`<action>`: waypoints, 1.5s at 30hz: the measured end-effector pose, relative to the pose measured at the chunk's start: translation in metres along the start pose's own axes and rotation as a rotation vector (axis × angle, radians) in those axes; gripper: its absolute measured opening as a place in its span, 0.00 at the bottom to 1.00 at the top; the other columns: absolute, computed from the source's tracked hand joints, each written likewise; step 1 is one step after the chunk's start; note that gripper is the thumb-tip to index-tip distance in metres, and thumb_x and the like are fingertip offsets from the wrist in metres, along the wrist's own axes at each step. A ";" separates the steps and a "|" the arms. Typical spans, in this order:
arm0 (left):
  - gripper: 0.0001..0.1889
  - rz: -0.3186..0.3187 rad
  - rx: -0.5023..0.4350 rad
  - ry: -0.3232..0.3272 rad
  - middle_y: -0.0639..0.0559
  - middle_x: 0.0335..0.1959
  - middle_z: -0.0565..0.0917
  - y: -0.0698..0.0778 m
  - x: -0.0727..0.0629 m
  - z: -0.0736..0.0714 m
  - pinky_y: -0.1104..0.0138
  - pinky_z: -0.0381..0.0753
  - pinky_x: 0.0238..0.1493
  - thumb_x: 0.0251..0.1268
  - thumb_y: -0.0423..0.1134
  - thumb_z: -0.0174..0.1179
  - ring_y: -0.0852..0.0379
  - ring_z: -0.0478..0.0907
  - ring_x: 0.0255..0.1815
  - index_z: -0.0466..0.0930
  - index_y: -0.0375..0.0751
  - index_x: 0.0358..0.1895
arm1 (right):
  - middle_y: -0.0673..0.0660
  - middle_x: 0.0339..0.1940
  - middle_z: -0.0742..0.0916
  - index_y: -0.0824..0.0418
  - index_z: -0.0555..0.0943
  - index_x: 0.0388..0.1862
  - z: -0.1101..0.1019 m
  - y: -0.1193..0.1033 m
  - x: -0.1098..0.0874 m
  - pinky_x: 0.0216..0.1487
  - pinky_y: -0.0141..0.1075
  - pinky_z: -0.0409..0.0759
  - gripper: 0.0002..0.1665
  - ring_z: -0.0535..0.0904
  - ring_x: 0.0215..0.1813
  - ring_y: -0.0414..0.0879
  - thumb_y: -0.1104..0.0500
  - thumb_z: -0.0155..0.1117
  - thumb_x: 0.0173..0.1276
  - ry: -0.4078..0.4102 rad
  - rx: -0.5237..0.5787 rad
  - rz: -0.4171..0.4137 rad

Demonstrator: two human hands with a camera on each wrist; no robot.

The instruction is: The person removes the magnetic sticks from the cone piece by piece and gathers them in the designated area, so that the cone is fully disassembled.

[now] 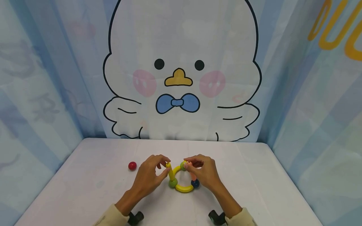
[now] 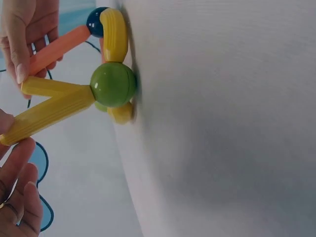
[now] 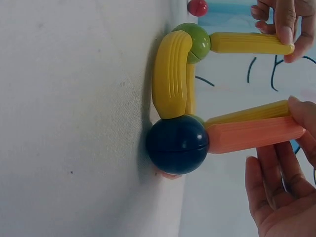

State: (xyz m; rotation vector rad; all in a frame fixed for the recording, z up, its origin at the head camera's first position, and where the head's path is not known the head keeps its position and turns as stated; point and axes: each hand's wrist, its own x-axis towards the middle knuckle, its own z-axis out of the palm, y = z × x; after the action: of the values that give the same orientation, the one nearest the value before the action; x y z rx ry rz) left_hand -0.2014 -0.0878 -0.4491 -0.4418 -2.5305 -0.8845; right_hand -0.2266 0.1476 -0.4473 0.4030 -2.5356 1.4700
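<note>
Cream sleeves [image 1: 112,217], black devices [image 1: 136,218] (one at each wrist), thin gold-toned ring [image 2: 5,203] on a left-hand finger [image 2: 25,181]

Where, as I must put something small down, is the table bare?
On the table: between its left edge and the red ball, and between the right hand and its right edge. The middle is crowded: the left hand and right hand hold the ball-and-stick build.

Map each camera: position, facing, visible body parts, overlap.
Head: worn there, facing forward and down over the table; left grip, right grip, forearms, sleeves show.
Left wrist: worn there, facing that grip's yellow stick; both grips partly show.
Right wrist: worn there, facing that grip's orange stick; both grips partly show.
Wrist views share the blue ball.
</note>
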 end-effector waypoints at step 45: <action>0.08 -0.250 0.151 -0.385 0.65 0.26 0.82 -0.050 -0.029 -0.032 0.67 0.77 0.40 0.55 0.36 0.81 0.61 0.71 0.33 0.92 0.52 0.35 | 0.44 0.39 0.91 0.45 0.93 0.47 0.001 0.000 0.000 0.47 0.33 0.86 0.13 0.86 0.40 0.38 0.58 0.81 0.65 -0.014 -0.001 -0.030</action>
State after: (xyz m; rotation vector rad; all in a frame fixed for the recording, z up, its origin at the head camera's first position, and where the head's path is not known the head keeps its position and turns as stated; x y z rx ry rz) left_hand -0.1884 -0.1507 -0.4660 -0.2714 -3.0332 -0.7425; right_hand -0.2271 0.1466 -0.4481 0.4516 -2.5296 1.4602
